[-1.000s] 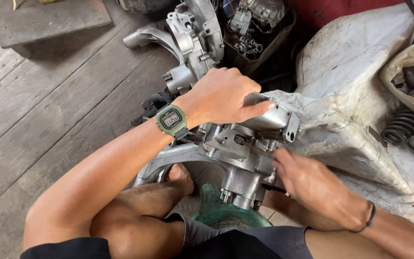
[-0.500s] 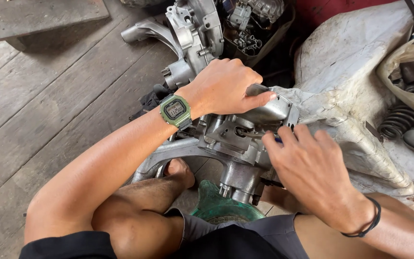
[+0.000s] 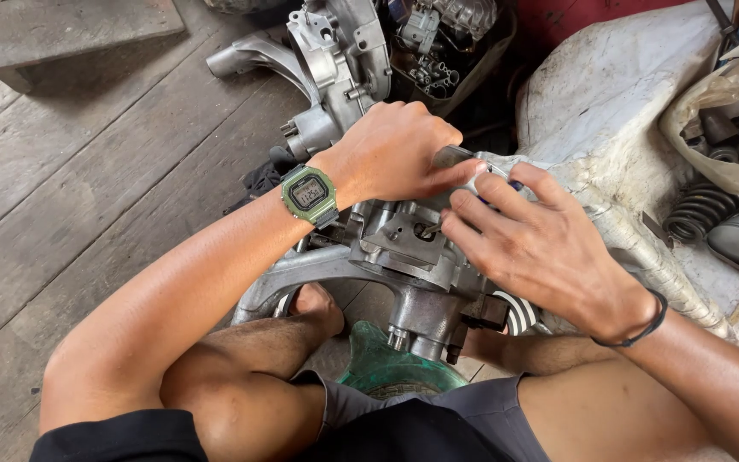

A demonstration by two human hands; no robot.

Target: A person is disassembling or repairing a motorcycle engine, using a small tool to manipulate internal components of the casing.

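Fingers of the right hand pinched a small blue-handled tool over the grey cast-metal engine casing held between the knees; the left hand pressed curled on top. A slip could drop the tool into the casing. A clear plastic bag of parts lay upper right.

Dull cast metal, rough wood, grimy cloth

The engine casing under my hands is matt grey cast metal, smooth on the machined faces and grainy elsewhere. The floor is rough, weathered wooden planks. The white cloth looks coarse and stained, the green basin is glossy plastic, and my watch is matt green plastic.
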